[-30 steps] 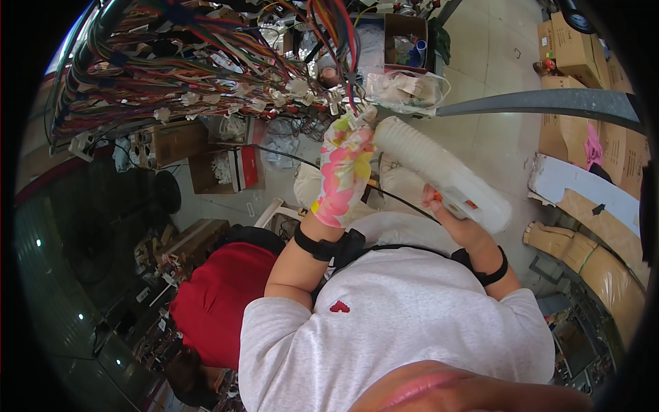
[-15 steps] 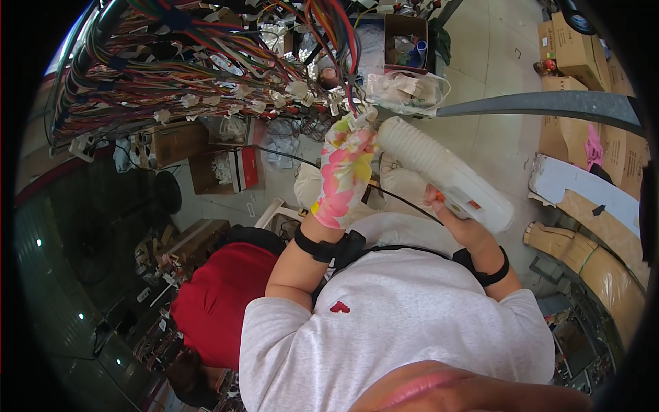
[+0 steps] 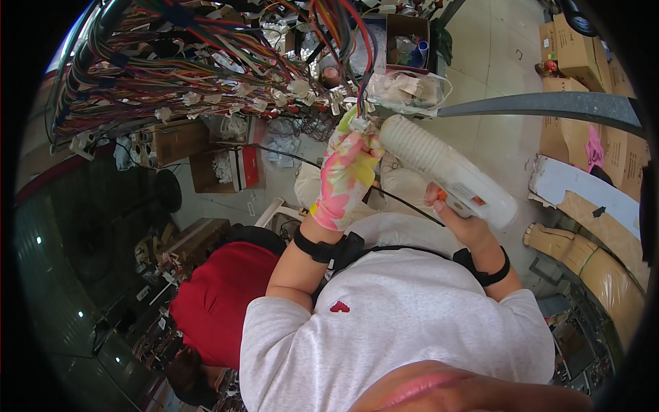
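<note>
While right hand (image 3: 460,221) grips, tool (image 3: 443,163) flanks glove (image 3: 348,165).

Glove (image 3: 340,192): white, pink-yellow floral. Tool (image 3: 443,169): off-white, orange accents. Wires (image 3: 370,55): multicoloured. Shirt (image 3: 412,302): pale grey.

Tiled flr (image 3: 473,79) w/ brn cartons (image 3: 575,49) on R, open red-sided box (image 3: 248,166) on L.

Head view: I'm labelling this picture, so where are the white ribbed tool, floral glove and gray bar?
White ribbed tool (image 3: 446,166), head view: middle of its body.
Floral glove (image 3: 345,175), head view: its middle.
Gray bar (image 3: 542,103), head view: its middle.
</note>
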The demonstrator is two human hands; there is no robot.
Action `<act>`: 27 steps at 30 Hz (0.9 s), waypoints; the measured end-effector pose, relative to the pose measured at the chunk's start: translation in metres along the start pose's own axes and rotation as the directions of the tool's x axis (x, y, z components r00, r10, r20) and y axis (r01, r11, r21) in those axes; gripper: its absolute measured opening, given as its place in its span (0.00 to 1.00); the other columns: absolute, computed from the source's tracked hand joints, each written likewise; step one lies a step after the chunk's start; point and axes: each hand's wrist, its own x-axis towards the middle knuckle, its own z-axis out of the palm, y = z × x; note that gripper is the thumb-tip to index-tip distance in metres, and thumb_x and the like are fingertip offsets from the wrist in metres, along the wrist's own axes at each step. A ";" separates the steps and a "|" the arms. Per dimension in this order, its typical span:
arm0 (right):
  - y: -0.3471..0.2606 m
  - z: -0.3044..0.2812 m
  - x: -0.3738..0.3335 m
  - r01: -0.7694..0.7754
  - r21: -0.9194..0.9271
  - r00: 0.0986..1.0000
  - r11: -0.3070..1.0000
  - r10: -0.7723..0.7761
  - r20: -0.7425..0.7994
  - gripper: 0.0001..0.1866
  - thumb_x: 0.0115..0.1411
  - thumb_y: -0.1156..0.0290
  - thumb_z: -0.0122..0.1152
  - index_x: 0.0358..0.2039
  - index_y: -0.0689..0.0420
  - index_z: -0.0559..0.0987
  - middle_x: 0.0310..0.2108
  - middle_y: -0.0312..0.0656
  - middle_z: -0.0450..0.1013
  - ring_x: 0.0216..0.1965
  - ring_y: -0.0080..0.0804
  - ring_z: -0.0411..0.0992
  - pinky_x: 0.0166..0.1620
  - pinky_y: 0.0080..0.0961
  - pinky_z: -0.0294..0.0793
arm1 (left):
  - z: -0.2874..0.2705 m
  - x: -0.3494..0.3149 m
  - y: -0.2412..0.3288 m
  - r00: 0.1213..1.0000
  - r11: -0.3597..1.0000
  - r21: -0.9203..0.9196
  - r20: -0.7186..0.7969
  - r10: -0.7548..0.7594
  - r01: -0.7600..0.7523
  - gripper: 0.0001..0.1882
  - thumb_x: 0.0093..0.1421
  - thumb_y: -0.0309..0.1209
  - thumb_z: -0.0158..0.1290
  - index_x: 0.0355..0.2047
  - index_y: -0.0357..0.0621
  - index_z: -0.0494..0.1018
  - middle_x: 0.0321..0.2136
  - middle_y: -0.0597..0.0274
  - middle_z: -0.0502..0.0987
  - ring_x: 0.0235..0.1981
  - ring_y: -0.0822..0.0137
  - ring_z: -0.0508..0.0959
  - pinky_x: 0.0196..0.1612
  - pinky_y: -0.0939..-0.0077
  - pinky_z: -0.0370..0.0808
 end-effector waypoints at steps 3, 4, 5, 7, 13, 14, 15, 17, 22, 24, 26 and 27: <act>-0.002 0.002 0.000 0.007 0.044 1.000 0.999 -0.006 -0.019 0.08 0.58 0.81 0.51 0.40 0.59 0.71 0.32 0.38 0.68 0.37 0.27 0.67 0.44 0.27 0.68 | 0.002 0.000 0.001 1.000 0.999 -0.026 0.003 -0.030 0.030 0.18 0.62 0.31 0.52 0.52 0.44 0.67 0.38 0.62 0.73 0.38 0.66 0.71 0.41 0.71 0.67; 0.002 0.000 -0.001 0.007 0.003 1.000 1.000 -0.007 -0.011 0.09 0.59 0.81 0.51 0.40 0.59 0.71 0.32 0.38 0.68 0.37 0.27 0.67 0.44 0.27 0.68 | 0.003 0.001 0.001 0.999 0.998 -0.037 0.008 -0.044 0.044 0.18 0.62 0.32 0.51 0.53 0.44 0.67 0.39 0.62 0.73 0.39 0.66 0.71 0.42 0.71 0.67; 0.003 -0.001 -0.001 0.007 -0.037 1.000 0.999 -0.007 -0.002 0.09 0.59 0.81 0.51 0.41 0.59 0.71 0.32 0.38 0.68 0.37 0.27 0.67 0.43 0.27 0.68 | 0.002 0.001 0.002 0.999 0.998 -0.037 0.008 -0.044 0.044 0.18 0.62 0.32 0.51 0.53 0.44 0.67 0.39 0.62 0.73 0.39 0.66 0.71 0.42 0.71 0.67; 0.000 0.001 0.001 0.022 -0.006 1.000 1.000 -0.022 -0.013 0.09 0.59 0.81 0.51 0.41 0.59 0.71 0.32 0.38 0.68 0.37 0.27 0.66 0.43 0.26 0.68 | 0.000 0.000 0.005 0.994 0.995 -0.041 0.078 -0.083 0.086 0.19 0.62 0.33 0.51 0.53 0.45 0.66 0.39 0.62 0.73 0.38 0.66 0.71 0.43 0.70 0.67; 0.002 0.002 0.000 0.004 -0.018 1.000 1.000 -0.004 0.000 0.11 0.58 0.81 0.51 0.42 0.60 0.71 0.31 0.37 0.68 0.36 0.27 0.66 0.43 0.26 0.68 | -0.010 -0.001 0.009 0.974 0.963 -0.177 0.142 -0.178 0.202 0.17 0.59 0.35 0.52 0.47 0.45 0.70 0.36 0.63 0.74 0.35 0.66 0.71 0.42 0.69 0.67; 0.001 0.004 0.000 -0.004 0.018 1.000 1.000 0.004 -0.002 0.11 0.58 0.81 0.51 0.42 0.60 0.71 0.31 0.37 0.68 0.35 0.27 0.66 0.43 0.26 0.68 | -0.009 0.000 0.010 0.974 0.963 -0.175 0.141 -0.179 0.203 0.17 0.59 0.35 0.52 0.47 0.45 0.70 0.36 0.63 0.74 0.35 0.66 0.71 0.42 0.69 0.67; 0.003 0.004 0.000 -0.003 0.020 1.000 1.000 0.003 -0.004 0.11 0.58 0.81 0.51 0.42 0.60 0.71 0.31 0.37 0.68 0.35 0.27 0.66 0.43 0.26 0.68 | -0.006 0.000 0.012 0.971 0.956 -0.185 0.111 -0.211 0.228 0.16 0.59 0.36 0.51 0.46 0.46 0.71 0.34 0.64 0.74 0.34 0.66 0.71 0.41 0.68 0.67; 0.006 0.002 -0.001 0.009 -0.056 1.000 0.998 -0.009 -0.010 0.13 0.57 0.81 0.53 0.43 0.61 0.72 0.32 0.38 0.70 0.37 0.28 0.68 0.45 0.26 0.69 | -0.002 0.000 0.013 0.967 0.948 -0.195 0.080 -0.241 0.252 0.15 0.59 0.37 0.50 0.45 0.46 0.71 0.32 0.64 0.74 0.33 0.66 0.71 0.41 0.68 0.67; -0.012 0.012 -0.002 -0.010 -0.055 0.998 0.998 0.006 -0.069 0.14 0.56 0.82 0.54 0.45 0.63 0.73 0.37 0.40 0.72 0.41 0.30 0.70 0.48 0.28 0.69 | 0.004 0.002 0.015 0.957 0.952 -0.131 -0.049 -0.285 0.277 0.17 0.62 0.42 0.45 0.44 0.47 0.73 0.25 0.66 0.73 0.30 0.65 0.71 0.38 0.67 0.68; -0.012 0.013 -0.002 -0.024 -0.046 0.997 0.999 0.021 -0.069 0.15 0.55 0.82 0.54 0.45 0.63 0.74 0.38 0.41 0.73 0.42 0.30 0.71 0.49 0.28 0.70 | 0.005 0.004 0.016 0.960 0.948 -0.155 0.022 -0.279 0.279 0.17 0.62 0.42 0.45 0.45 0.47 0.73 0.25 0.66 0.72 0.29 0.66 0.71 0.37 0.67 0.69; -0.011 0.012 -0.002 -0.049 -0.007 0.996 0.999 0.048 -0.070 0.15 0.56 0.81 0.54 0.45 0.63 0.74 0.37 0.41 0.73 0.42 0.30 0.70 0.48 0.28 0.70 | 0.006 0.004 0.015 0.957 0.941 -0.179 0.095 -0.273 0.286 0.17 0.62 0.42 0.45 0.45 0.47 0.73 0.24 0.67 0.72 0.29 0.66 0.71 0.36 0.67 0.69; -0.010 0.012 -0.002 -0.049 -0.007 0.996 0.999 0.049 -0.071 0.15 0.56 0.81 0.54 0.45 0.63 0.74 0.37 0.41 0.73 0.42 0.30 0.70 0.48 0.28 0.70 | 0.007 0.003 0.014 0.963 0.949 -0.165 0.050 -0.264 0.269 0.17 0.62 0.41 0.45 0.46 0.47 0.72 0.25 0.67 0.72 0.28 0.67 0.70 0.36 0.67 0.69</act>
